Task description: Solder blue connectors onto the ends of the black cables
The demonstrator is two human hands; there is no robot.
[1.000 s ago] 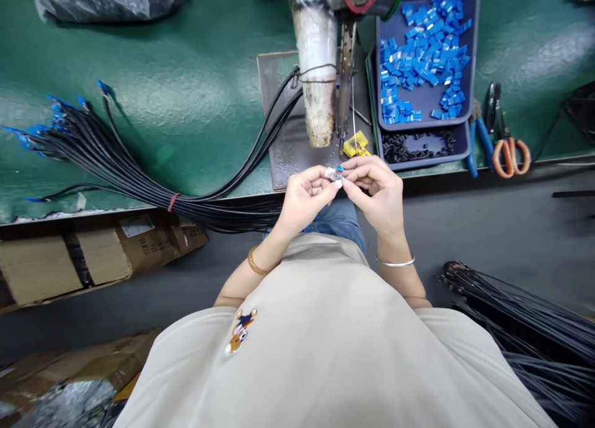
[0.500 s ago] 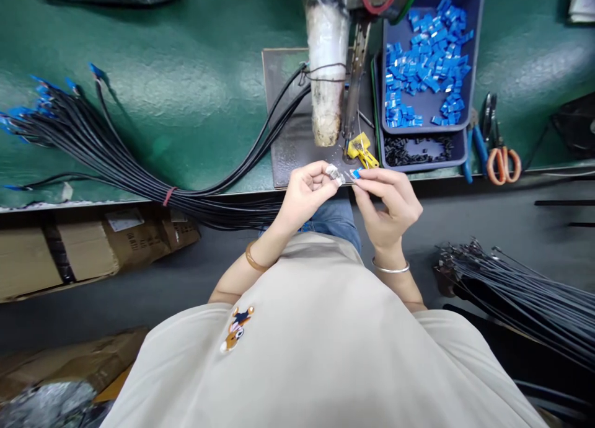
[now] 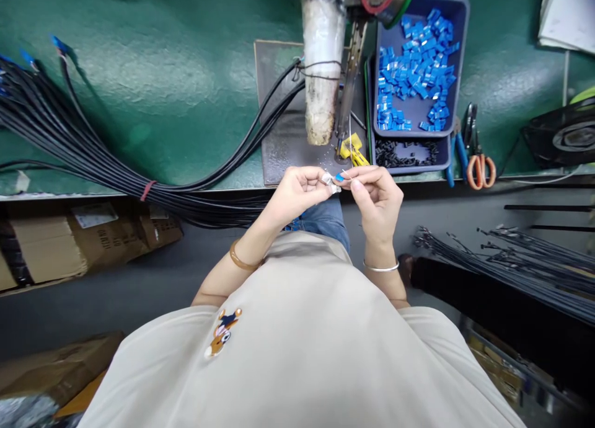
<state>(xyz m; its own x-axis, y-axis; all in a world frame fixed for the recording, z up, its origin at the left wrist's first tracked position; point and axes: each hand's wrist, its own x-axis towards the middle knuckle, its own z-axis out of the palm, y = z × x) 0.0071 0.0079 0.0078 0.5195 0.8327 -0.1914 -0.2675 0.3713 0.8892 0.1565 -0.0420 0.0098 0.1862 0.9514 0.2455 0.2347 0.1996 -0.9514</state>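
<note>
My left hand (image 3: pixel 302 192) is closed on small clear pieces (image 3: pixel 331 183) at the bench's front edge. Just to its right, my right hand (image 3: pixel 377 195) pinches a small blue piece (image 3: pixel 340 177), whose tip comes close to the clear pieces; whether they touch is too small to tell. A thin white wire shows by the right fingertips. Behind the hands, a yellow tool (image 3: pixel 353 149) lies near a metal arm (image 3: pixel 349 87) and a plastic-wrapped nozzle (image 3: pixel 321 74).
A bin of blue pieces (image 3: pixel 418 74) overlaps a bin of black pieces (image 3: pixel 406 154). Blue-handled cutters (image 3: pixel 456 155) and orange-handled scissors (image 3: pixel 481 167) lie right of them. Black cables (image 3: pixel 186 195) cross the left side. A black fan (image 3: pixel 564 133) stands far right.
My right hand has moved left, bringing the blue piece closer to the clear pieces in my left hand. The camera view has shifted, so the bench items appear further left and the fan shows.
</note>
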